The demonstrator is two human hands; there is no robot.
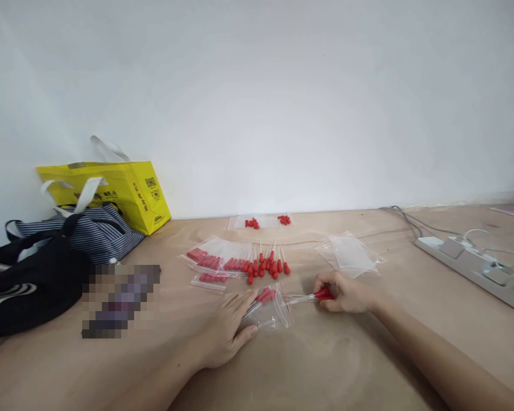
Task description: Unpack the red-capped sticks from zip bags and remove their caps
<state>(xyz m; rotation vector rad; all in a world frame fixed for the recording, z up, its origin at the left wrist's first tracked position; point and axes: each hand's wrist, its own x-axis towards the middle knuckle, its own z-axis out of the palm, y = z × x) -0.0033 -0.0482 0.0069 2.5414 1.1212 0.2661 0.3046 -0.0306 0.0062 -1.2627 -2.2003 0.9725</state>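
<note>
My left hand (pixel 228 328) lies flat on the table with fingers spread, pressing down a small clear plastic bag (pixel 269 313) that holds a few red-bulbed droppers. My right hand (pixel 345 292) is closed in a pinch on the red bulb of a glass dropper (pixel 312 296), whose clear tip points left at the bag's mouth. Just beyond, loose red-bulbed droppers (pixel 269 265) lie in a heap beside filled bags (pixel 216 261).
Empty clear bags (pixel 349 254) lie at the right of the heap, and another filled bag (pixel 260 221) sits near the wall. A yellow tote (pixel 124 191), striped bag (pixel 89 231) and black bag (pixel 29 285) crowd the left. A white power strip (pixel 475 268) with cables lies at right.
</note>
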